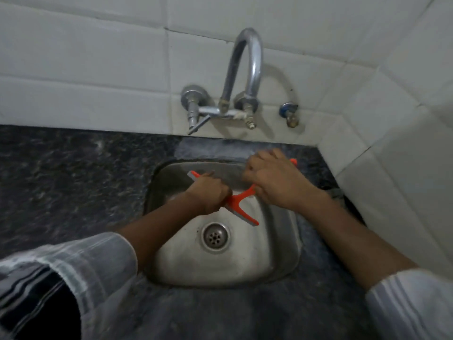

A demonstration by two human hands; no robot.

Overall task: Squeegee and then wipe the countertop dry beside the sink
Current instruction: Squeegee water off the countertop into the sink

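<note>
Head view: orange plastic squeegee (239,201) held over square steel sink (284,253), blade between both hands. Left hand (210,193) curled round blade; right hand (274,180) gripped handle near back rim. Dark speckled stone countertop (61,173) stretched open leftward.

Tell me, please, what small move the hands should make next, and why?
Probably carry the orange squeegee left and set its blade on the dark countertop. Both the left hand and the right hand hold it over the sink, not on the counter.

1 squeegee (239,204), 1 sink (282,253), 2 hands (210,195)
</note>
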